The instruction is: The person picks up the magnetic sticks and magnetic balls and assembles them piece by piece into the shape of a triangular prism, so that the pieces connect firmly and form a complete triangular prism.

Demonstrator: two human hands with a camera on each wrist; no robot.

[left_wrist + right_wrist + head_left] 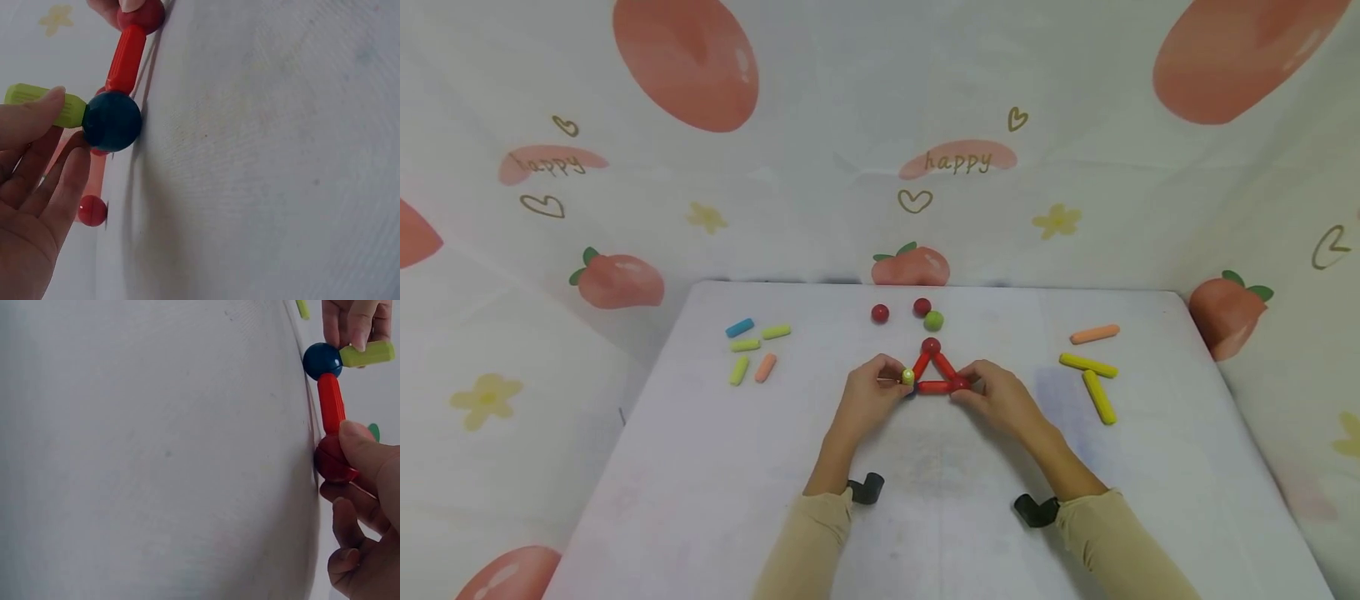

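Observation:
Three red rods and three balls form a flat triangle on the white table. A red ball [931,346] marks the far corner, a blue ball [112,122] the near left one, and a darker red ball [334,462] the near right one. Between the two near balls lies a red rod [935,387]. My left hand [868,396] pinches a short yellow-green rod [74,111] that stands upright on the blue ball, touching it. With thumb and fingers, my right hand [1003,400] holds the near right red ball.
Two loose red balls, one of them here [880,313], and a green ball [933,321] sit beyond the triangle. Short rods, including a blue rod [740,327] and an orange rod [765,367], lie left. Longer yellow rods [1100,398] and an orange rod [1095,334] lie right.

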